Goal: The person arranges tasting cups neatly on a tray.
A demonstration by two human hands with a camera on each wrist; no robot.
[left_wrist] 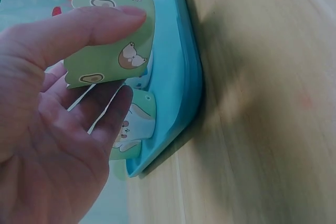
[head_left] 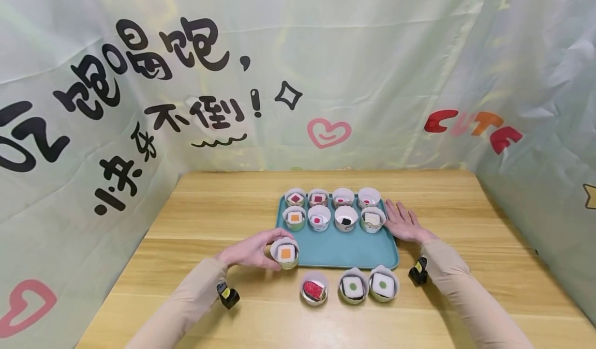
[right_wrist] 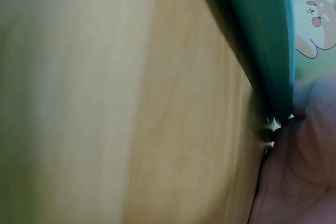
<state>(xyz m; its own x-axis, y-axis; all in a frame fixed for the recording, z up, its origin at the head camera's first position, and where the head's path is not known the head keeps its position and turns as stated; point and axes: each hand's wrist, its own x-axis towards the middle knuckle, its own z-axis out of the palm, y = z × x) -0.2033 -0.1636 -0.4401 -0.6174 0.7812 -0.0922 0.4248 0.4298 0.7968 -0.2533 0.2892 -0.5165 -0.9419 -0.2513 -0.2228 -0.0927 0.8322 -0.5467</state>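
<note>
My left hand (head_left: 251, 249) grips a green paper cup (left_wrist: 113, 51) by its side, thumb on one face and fingers on the other. Inside the cup is a white square sushi piece with an orange center (head_left: 286, 253). The cup is held at the front left corner of a blue tray (head_left: 344, 251). My right hand (head_left: 404, 224) lies with straight fingers at the tray's right edge, seemingly touching its rim. In the right wrist view, part of the palm (right_wrist: 310, 156) shows beside the tray's side wall (right_wrist: 268, 40).
Two rows of paper cups with sushi pieces, such as one with an orange center (head_left: 295, 218), fill the tray's back half. On the wooden table (head_left: 223, 194) in front stand a cup with a red-topped piece (head_left: 314, 290) and two with green-dotted pieces (head_left: 352, 287). Printed cloth walls (head_left: 372, 80) surround the table.
</note>
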